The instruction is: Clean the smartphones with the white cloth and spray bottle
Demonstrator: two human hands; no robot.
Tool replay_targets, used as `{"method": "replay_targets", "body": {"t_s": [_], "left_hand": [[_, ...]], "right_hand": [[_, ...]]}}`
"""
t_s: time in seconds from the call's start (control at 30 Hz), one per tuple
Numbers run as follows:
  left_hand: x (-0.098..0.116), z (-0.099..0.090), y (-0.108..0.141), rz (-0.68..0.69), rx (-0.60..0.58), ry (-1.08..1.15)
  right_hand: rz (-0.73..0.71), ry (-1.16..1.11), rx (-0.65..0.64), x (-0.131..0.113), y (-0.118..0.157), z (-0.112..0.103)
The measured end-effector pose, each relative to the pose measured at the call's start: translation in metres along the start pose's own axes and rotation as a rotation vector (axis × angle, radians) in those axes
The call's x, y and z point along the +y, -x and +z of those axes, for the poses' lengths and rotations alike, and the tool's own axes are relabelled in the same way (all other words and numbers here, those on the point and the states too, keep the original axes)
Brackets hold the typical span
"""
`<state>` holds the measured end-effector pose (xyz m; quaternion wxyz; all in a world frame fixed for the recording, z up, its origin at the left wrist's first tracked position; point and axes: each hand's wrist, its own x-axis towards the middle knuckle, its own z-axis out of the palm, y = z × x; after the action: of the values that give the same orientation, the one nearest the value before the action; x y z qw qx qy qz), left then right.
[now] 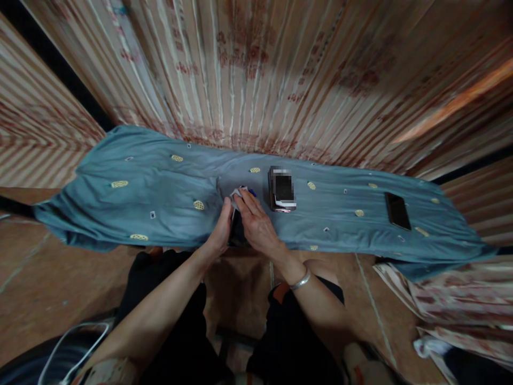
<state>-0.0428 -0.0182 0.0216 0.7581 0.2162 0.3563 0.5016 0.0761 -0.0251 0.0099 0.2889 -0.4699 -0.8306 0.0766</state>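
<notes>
My left hand (220, 231) grips the left side of a dark, flat phone-like object (236, 229) at the near edge of the cloth-covered table. Pressed over a crumpled pale cloth (239, 195) at the object's far end is my right hand (257, 224), its fingers close together. A bit of dark blue shows beside the pale cloth. Just right of my hands lies a stack of dark, flat devices (282, 188), its top blurred out. Further right, a black phone (398, 210) rests flat.
A blue-green cloth (160, 182) with yellow patterns covers the long narrow table. Behind it hangs a striped curtain (248, 80). At the lower left, a white cable (76, 342) loops over a dark round object (28, 358). Patterned fabric (460, 294) hangs at the right.
</notes>
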Motion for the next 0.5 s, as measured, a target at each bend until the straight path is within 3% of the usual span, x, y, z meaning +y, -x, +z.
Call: {"method": "replay_targets", "body": {"t_s": [0.13, 0.5], "left_hand": [[-0.004, -0.002, -0.001, 0.047, 0.002, -0.006], [-0.002, -0.001, 0.002, -0.044, 0.022, 0.064]], "right_hand": [[0.02, 0.025, 0.011, 0.003, -0.006, 0.001], [0.044, -0.057, 0.059, 0.012, -0.01, 0.004]]}}
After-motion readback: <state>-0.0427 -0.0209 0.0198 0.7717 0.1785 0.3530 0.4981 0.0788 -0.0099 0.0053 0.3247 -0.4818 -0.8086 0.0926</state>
